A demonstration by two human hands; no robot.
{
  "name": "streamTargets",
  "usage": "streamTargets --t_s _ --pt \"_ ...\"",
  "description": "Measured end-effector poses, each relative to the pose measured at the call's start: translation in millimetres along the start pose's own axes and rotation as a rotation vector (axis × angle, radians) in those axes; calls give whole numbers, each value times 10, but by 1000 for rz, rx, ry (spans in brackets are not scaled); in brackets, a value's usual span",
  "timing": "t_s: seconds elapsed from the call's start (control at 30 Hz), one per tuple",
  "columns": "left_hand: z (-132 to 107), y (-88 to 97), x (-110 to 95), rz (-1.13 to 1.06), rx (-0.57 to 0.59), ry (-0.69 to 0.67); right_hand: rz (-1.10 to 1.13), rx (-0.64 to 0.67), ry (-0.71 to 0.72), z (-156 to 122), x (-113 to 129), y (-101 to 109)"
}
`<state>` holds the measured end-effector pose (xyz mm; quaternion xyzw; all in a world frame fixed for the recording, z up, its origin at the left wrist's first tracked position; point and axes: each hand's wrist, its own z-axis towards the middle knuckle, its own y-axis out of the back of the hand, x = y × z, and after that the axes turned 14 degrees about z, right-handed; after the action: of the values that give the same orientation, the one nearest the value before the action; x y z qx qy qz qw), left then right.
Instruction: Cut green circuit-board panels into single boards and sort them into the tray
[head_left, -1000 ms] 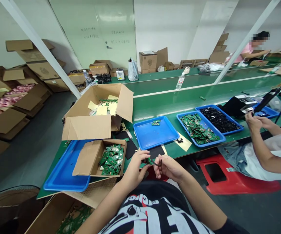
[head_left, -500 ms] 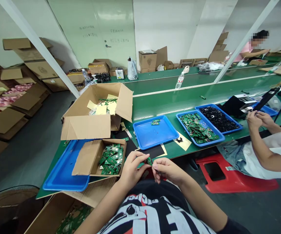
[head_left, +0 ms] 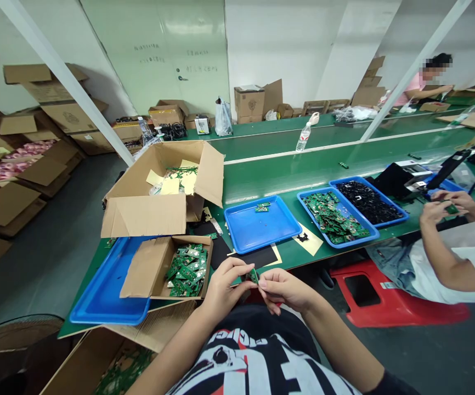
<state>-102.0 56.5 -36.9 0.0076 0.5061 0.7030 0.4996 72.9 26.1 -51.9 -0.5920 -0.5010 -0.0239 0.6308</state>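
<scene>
A small green circuit board (head_left: 253,276) is pinched between the thumb and fingers of my left hand (head_left: 230,282), just in front of my shirt. My right hand (head_left: 284,288) is closed at the board's right edge, thumb against forefinger; whether a small part sits in that pinch is hidden. Beyond my hands lies a blue tray (head_left: 262,225) with a few boards (head_left: 263,207) in it. To the left, a small cardboard box (head_left: 149,269) holds a heap of green circuit boards (head_left: 188,269).
A large open carton (head_left: 145,214) stands behind the small box, beside a blue tray (head_left: 109,285). Rightward are a tray of boards (head_left: 336,216) and a tray of black parts (head_left: 369,200). A co-worker's hands (head_left: 443,208) work at far right, above a red stool (head_left: 402,296).
My hands stay together at the board, which has turned slightly. The co-worker's hands have moved slightly right and down and now hold a green board.
</scene>
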Motion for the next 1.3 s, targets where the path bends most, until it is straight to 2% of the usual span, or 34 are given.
streamTargets --t_s 0.2,0.47,0.83,1.07,1.3 --pt "12 -28 9 -104 51 0 -25 49 -85 0 -2 76" --pt "60 1 -20 -206 143 36 -147 34 -76 6 17 166" --pt "82 17 -40 -198 69 67 -220 -55 -102 11 101 90" --pt "61 -15 -22 -211 -53 164 -221 -101 -10 -25 141 32" --pt "61 -25 -20 -553 -104 302 -233 -252 239 -2 149 -132"
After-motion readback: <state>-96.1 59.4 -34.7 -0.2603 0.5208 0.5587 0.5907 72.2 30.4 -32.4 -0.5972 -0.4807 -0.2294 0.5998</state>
